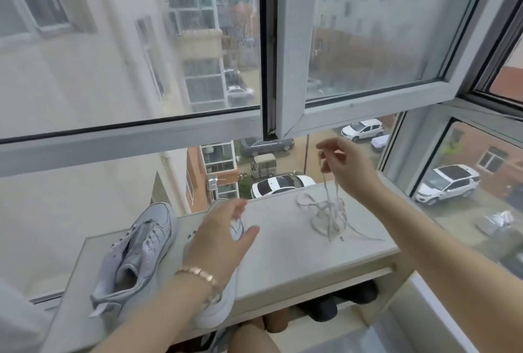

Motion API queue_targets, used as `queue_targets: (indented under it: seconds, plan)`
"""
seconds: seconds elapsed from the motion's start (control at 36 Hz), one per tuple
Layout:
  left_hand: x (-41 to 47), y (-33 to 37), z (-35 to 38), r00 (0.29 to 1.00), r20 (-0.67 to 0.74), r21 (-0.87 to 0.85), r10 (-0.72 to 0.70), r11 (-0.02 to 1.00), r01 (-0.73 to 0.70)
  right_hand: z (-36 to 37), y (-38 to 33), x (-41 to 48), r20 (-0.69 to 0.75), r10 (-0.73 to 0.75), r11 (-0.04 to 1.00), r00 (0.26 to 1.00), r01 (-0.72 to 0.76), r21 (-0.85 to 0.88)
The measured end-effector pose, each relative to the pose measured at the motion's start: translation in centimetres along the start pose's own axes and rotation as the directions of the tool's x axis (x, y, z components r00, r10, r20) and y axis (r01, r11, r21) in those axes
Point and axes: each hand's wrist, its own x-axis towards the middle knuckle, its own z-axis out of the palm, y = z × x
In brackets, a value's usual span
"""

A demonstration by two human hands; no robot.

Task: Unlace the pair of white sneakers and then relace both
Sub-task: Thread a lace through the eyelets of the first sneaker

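Head view: pair of white sneakers side by side at the left end of a pale shelf top (pixel 297 262), toes toward the window (pixel 283 41). Left sneaker (pixel 135 248) in full sight, eyelets bare, tongue loose, opening gaping toward the camera, just left of the left forearm and touched by neither hand. Second sneaker (pixel 223 299) mostly hidden beneath the left hand (pixel 218 242), with only a bit of toe beyond the fingers and the heel end below the wrist on show.

Left hand over that second sneaker, fingers spread and relaxed, thumb out to the right, gripping nothing. Too blurred to tell whether touching the shoe or just above it. Gold bracelet (pixel 198 273) round the left wrist.

Right hand (pixel 348 166) raised off to the right, well apart from the left hand and from both sneakers, thumb and fingertips pinched on a strand of pale lace. Laces (pixel 328 211) in a loose tangle on the shelf top directly below that hand, one strand rising from the heap to the pinch, one end trailing right toward the shelf edge. One lace or two in the heap: cannot tell.

Dark shoes (pixel 322 307) in the open compartment under the shelf top. Parked cars (pixel 280 184) down beyond the glass.
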Motion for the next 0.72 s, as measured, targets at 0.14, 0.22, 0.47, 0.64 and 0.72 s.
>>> queue_targets:
  seconds: [0.14, 0.22, 0.47, 0.64, 0.72]
  plan:
    - [6.1, 6.1, 1.5, 0.984, 0.179, -0.496, 0.004, 0.864, 0.086, 0.7, -4.1, 0.2, 0.161, -0.179, 0.984, 0.971, 0.174, 0.048]
    - [8.6, 8.0, 2.1, 0.963, 0.262, -0.51, -0.065, 0.838, 0.195, 0.6, -5.4, 0.0, 0.191, -0.209, 0.978, 0.959, 0.202, 0.057]
    - [11.4, 3.4, -2.3, 0.844, 0.087, -0.817, -0.53, 0.446, 0.365, -2.8, -1.1, 1.1, 0.091, -0.077, 0.783, 0.993, 0.117, -0.611]
    - [11.2, -1.1, -7.7, 0.746, 0.179, -0.973, -0.641, -0.003, 0.231, -2.6, 2.6, 0.9, -0.012, 0.157, 0.699, 0.987, -0.12, -0.705]
    - [10.5, -2.4, -10.1, 0.781, 0.143, -0.966, -0.607, 0.085, 0.243, -1.2, 2.5, 0.5, -0.059, 0.208, 0.757, 0.976, -0.199, -0.622]
